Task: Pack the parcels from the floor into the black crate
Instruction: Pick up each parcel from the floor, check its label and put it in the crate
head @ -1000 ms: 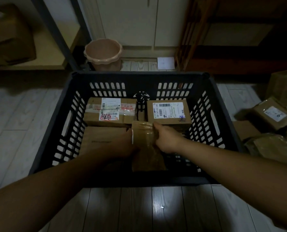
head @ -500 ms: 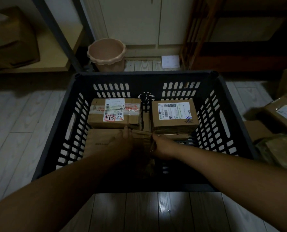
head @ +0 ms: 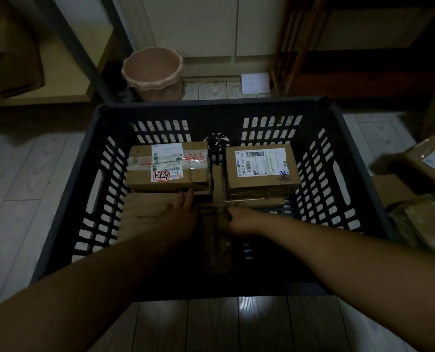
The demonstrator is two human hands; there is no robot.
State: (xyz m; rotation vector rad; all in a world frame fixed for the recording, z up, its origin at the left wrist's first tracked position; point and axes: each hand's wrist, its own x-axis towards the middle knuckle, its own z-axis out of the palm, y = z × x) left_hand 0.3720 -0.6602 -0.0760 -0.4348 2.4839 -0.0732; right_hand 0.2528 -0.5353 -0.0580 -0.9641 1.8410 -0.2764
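Note:
The black crate [head: 211,107] stands on the floor before me. Inside, a taped parcel [head: 168,166] with a red stamp lies at the back left and a labelled box [head: 261,168] at the back right. A flat brown box [head: 140,217] lies at the front left. Between my hands stands a narrow tape-wrapped parcel [head: 217,240], low in the crate's middle. My left hand [head: 183,212] lies against its left side with fingers straight. My right hand [head: 239,221] grips its right side.
More parcels [head: 429,163] lie on the floor to the right of the crate. A pink bucket [head: 154,72] stands behind the crate, beside a metal shelf leg. A wooden rack is at the back right. Cardboard boxes sit on a shelf at the left.
Both hands have lowered the narrow parcel deeper into the crate's middle. The view has shifted slightly closer to the crate.

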